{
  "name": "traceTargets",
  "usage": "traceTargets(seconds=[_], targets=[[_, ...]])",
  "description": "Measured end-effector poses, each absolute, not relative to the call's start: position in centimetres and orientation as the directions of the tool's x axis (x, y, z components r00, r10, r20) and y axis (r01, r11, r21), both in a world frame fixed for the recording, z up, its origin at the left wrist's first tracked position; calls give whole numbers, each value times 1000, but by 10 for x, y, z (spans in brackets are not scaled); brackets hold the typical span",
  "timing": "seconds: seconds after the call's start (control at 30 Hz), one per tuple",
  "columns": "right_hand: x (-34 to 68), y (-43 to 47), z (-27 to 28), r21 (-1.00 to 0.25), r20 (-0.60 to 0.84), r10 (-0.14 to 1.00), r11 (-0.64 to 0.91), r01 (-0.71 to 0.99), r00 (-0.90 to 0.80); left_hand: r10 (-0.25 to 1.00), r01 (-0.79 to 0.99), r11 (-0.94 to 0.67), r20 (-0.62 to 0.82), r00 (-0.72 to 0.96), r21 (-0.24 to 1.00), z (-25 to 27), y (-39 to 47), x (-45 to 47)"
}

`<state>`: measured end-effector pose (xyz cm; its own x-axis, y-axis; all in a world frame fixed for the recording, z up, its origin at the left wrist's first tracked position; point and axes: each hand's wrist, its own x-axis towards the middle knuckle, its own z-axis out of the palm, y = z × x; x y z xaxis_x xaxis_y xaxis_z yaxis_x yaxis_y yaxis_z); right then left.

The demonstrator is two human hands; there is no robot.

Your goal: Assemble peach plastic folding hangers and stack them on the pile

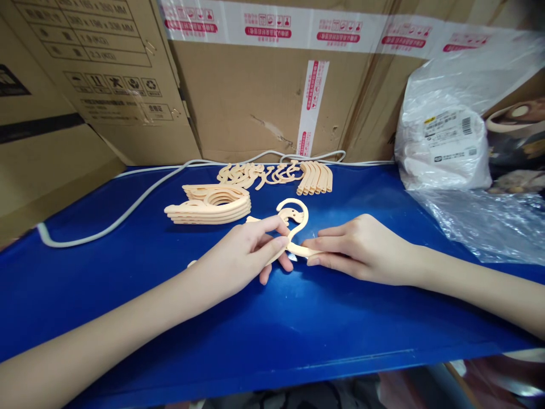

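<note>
Over the middle of the blue table, a cream plastic clothes hanger [300, 249] is held between both hands, its curved hook [305, 215] pointing up. My left hand [255, 244] pinches it at the joint below the hook, with part of the hanger hidden by the palm. Fingers of my right hand [361, 250] are closed round the arm on the other side. Another cream piece [290, 215] lies behind the hook, partly covered. To the left rests a neat stack of cream hangers [208, 207].
Loose cream hooks and parts [251, 175] lie at the back beside a row of curved hanger arms [315, 177]. A white cable [140, 210] runs along the left and rear. Cardboard boxes [264, 96] wall the back. Plastic-wrapped goods [445, 136] sit at the right.
</note>
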<state>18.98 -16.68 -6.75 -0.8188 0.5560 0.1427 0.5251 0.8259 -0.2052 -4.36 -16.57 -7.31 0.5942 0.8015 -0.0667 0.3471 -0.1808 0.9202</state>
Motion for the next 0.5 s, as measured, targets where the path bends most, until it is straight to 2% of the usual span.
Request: traceTargets(seconds=[0.13,0.2,0.37,0.5], targets=[[191,-165,-69,-203,157,554,828,523,-817,806,406,-219,-69,588,887,-71,-169,-44],[192,-164,-71,-179,178,539,841,511,-824,807,483,-294,-56,588,825,-69,-171,-45],[191,-160,-73,-39,257,458,885,464,-851,790,684,-533,3,614,498,-66,-177,-46],[192,-155,-70,102,347,445,857,505,-825,757,710,-616,10,653,342,-65,-179,-46]])
